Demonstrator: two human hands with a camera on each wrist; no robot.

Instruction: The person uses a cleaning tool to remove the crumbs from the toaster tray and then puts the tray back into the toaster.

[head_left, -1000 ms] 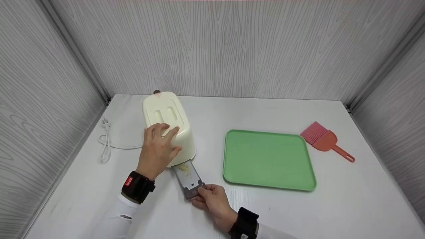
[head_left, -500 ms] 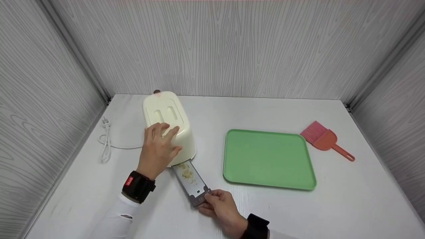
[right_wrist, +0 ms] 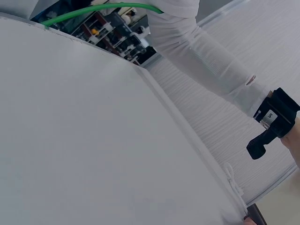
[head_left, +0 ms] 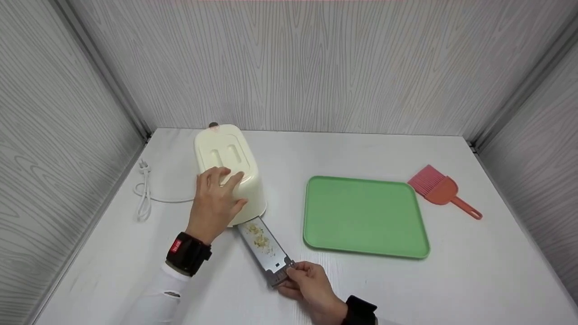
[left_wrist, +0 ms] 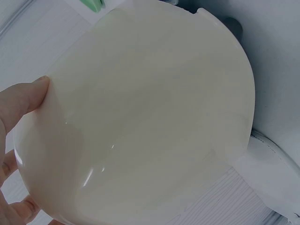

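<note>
A cream toaster (head_left: 254,194) stands at the left of the table, a lid with two oblong recesses on its top. My left hand (head_left: 211,203) holds its near end, fingers bent over the top and thumb against the side; in the left wrist view the smooth toaster body (left_wrist: 150,112) fills most of the frame. From the toaster's foot sticks a grey metal crumb tray (head_left: 271,265), strewn with yellowish crumbs (head_left: 262,240). My right hand (head_left: 311,286) pinches the tray's dark outer end between thumb and fingers. The tray's inner end is hidden inside or under the toaster.
Right of the toaster lies a flat green tray (head_left: 365,216). Beyond its right edge is a pink and red brush (head_left: 442,189) with a short handle. A white cord with its plug (head_left: 144,169) lies coiled at the left. Grey wood-patterned panels (head_left: 289,67) enclose the table.
My right hand has drawn the crumb tray farther out of the toaster, toward the near right, so more crumbs show. The left hand and toaster have stayed put.
</note>
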